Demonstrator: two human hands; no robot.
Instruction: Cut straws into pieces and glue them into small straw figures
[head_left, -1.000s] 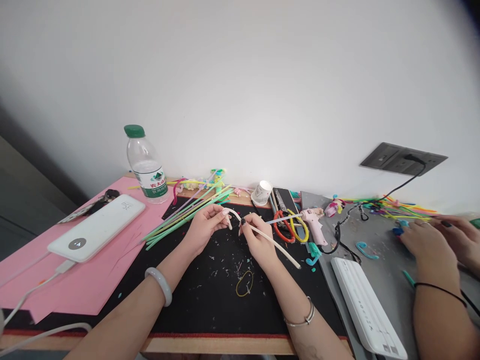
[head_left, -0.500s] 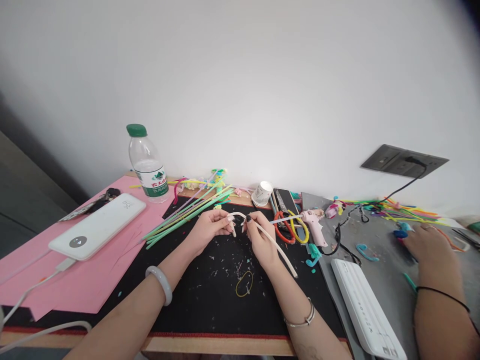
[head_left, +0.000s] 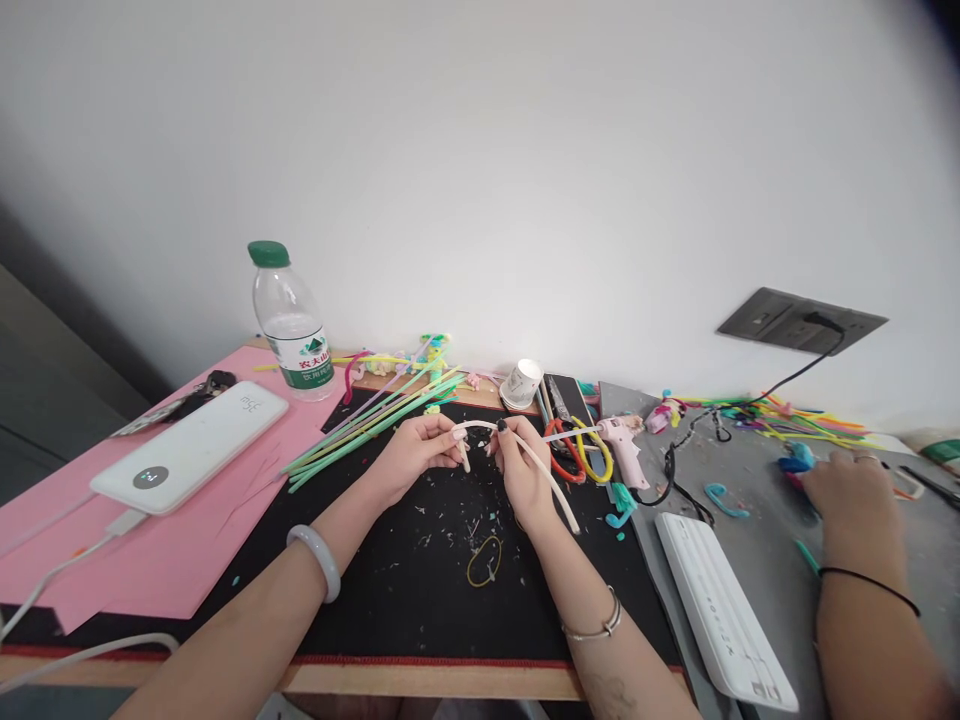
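A plain, pale grey-white wall [head_left: 480,180] fills the upper half of the frame and runs down to the back edge of the worktop [head_left: 435,682]. Soft light falls on it, brightest around the middle of the frame and dimming towards the upper left, with a dark shadowed band at the left edge. Below that band, at the left, stands a dark grey panel [head_left: 45,370] with a thin seam across its lower part. On the wall at the right is a grey socket plate [head_left: 765,312], set with a black plug [head_left: 823,320]. The worktop's bare light-wood front edge crosses the bottom of the frame
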